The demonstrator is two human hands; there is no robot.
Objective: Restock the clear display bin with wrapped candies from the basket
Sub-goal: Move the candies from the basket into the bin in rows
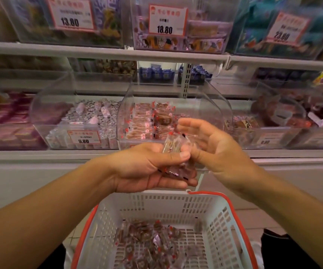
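My left hand [147,167] grips a bunch of clear-wrapped brown candies [173,150] just above the far rim of the white basket [156,202]. My right hand [211,144] is beside it, fingers spread and relaxed, its thumb touching the wrappers. Both hands are in front of the clear display bin [205,98], which holds neat rows of the same candies [149,121] on its left side. More loose wrapped candies [149,239] lie on the basket's floor below.
The basket has a red handle [228,200] and red rim. Neighbouring clear bins hold silver-wrapped sweets [90,115] at left and dark packets [284,117] at right. An upper shelf [106,51] carries more bins with price tags. The shelf's front ledge [40,158] runs under the bins.
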